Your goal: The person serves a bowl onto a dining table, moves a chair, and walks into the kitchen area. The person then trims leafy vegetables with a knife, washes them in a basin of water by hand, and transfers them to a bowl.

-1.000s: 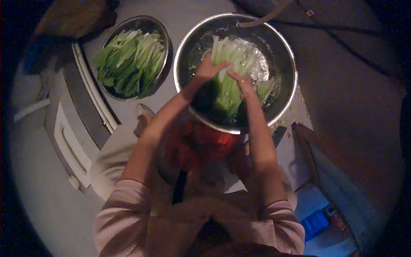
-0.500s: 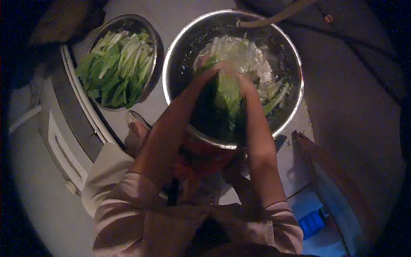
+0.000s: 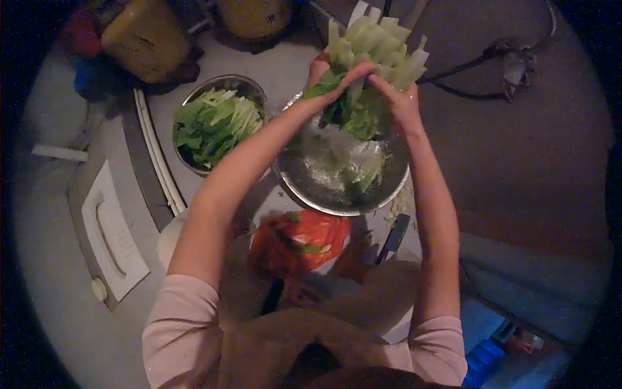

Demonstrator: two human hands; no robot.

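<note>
A thick bundle of leafy greens [image 3: 379, 42] is held up over the far part of the steel basin [image 3: 327, 209], pale cut stems pointing away from me and the leaves hanging toward the water. My left hand [image 3: 342, 83] wraps around the left side of the bundle. On the right side, my right hand [image 3: 403, 104] grips it too. Stirred water with loose green bits shows in the basin below. To the left stands a smaller metal bowl [image 3: 178, 146] heaped with more greens [image 3: 217, 126].
Near my feet lies a red plastic bag [image 3: 304, 240] with leaf scraps on it. A dark, long object [image 3: 394, 236], perhaps a knife, lies right of it. Yellowish containers [image 3: 146, 42] stand at the upper left. A blue object [image 3: 483, 360] is at the lower right.
Both hands have lifted the greens from the water in the basin, up and away from me. The view has shifted, so the red bag and the yellowish containers now show more fully.
</note>
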